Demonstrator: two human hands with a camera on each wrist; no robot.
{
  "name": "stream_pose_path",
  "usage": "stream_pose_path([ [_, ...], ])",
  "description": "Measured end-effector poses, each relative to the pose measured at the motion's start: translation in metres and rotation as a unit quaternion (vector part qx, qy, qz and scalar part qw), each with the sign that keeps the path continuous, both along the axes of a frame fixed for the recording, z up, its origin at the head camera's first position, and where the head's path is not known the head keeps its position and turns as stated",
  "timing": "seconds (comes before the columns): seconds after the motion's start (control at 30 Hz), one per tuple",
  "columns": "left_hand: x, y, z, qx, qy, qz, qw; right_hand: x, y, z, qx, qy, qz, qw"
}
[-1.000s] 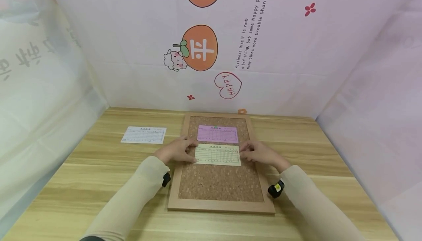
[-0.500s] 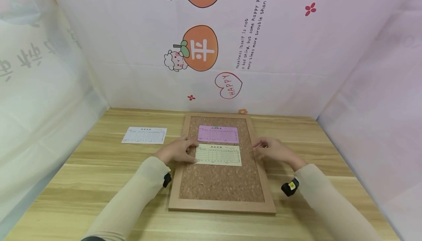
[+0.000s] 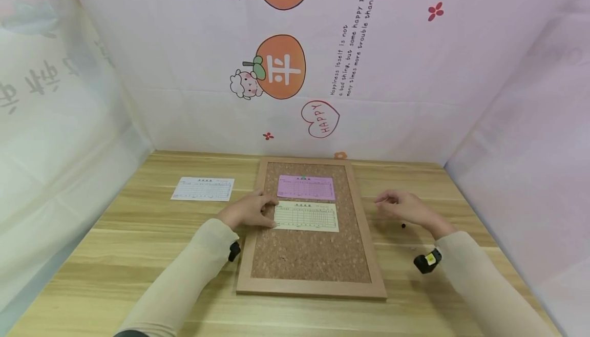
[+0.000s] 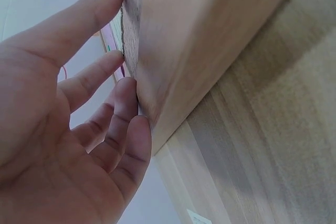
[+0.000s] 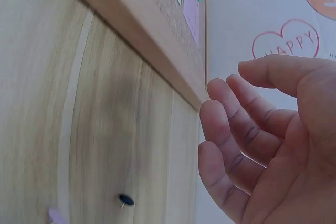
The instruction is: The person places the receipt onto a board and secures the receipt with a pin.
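Observation:
A pale yellow printed slip (image 3: 306,216) lies on the framed cork board (image 3: 309,260), just below a pink slip (image 3: 305,187). A green thumbtack (image 3: 303,177) shows at the pink slip's top edge. My left hand (image 3: 246,209) rests its thumb and index fingertip at the yellow slip's left edge; in the left wrist view its other fingers (image 4: 126,103) lie beside the wooden frame. Off the board's right side, my right hand (image 3: 405,208) hovers over the table with loosely bent fingers and nothing between them. A black thumbtack (image 5: 126,199) lies on the table below it.
A white printed slip (image 3: 203,189) lies on the wooden table (image 3: 138,255) left of the board. Near the black thumbtack, a small pinkish piece (image 5: 56,216) shows at the right wrist view's lower edge. Printed cloth (image 3: 387,122) hangs behind and along both sides.
My right hand has left the yellow slip's right edge and moved right, past the frame and over the table. My left hand has stayed at the slip's left edge.

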State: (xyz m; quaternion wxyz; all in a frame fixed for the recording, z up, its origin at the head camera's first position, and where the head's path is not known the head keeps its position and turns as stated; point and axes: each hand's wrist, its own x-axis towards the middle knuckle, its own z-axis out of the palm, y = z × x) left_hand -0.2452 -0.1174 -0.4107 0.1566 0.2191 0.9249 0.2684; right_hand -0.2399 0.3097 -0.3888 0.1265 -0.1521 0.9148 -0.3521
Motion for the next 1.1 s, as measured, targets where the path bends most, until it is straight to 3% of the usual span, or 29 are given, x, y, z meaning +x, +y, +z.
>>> stream_pose_path([
  [0.3, 0.001, -0.001, -0.001, 0.011, -0.005, 0.000, 0.9999, 0.008, 0.024, -0.006, -0.013, -0.019, -0.005, 1.000],
  [0.63, 0.000, -0.001, -0.002, 0.009, -0.004, 0.000, 1.0000, 0.023, 0.049, -0.019, -0.020, -0.035, -0.041, 0.998],
  [0.83, -0.001, -0.002, -0.001, 0.011, -0.006, -0.002, 0.9999, 0.022, 0.063, -0.031, -0.045, -0.057, -0.053, 0.996],
  [1.1, 0.000, -0.002, 0.001, 0.015, -0.013, 0.001, 0.9998, 0.021, 0.070, -0.045, -0.022, -0.055, -0.077, 0.995],
])
